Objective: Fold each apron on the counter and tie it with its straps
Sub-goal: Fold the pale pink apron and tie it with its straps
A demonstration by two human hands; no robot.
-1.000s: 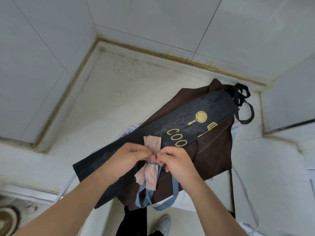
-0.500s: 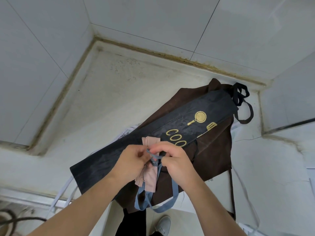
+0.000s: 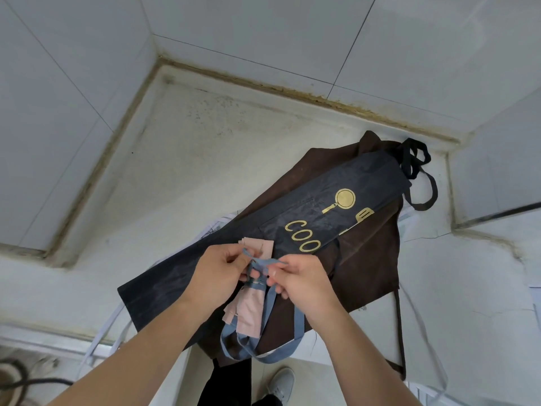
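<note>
Left hand and right hand both pinch flat blue straps around my folded, narrow pink apron at the surface's near edge.

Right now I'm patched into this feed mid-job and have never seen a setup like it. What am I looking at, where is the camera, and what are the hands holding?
There is no machine here: these are a person's two bare hands, filmed by a wide-angle camera worn on the head and looking down.

The pale surface is the counter, set in a tiled corner. On it lies a brown apron, with a folded black apron printed in gold across it.

On top of the black one sits a folded pink apron, the one being worked on. The left hand and the right hand each pinch part of its blue strap, which is wrapped round the bundle's middle. The strap's loose loops hang over the counter's edge.
</note>
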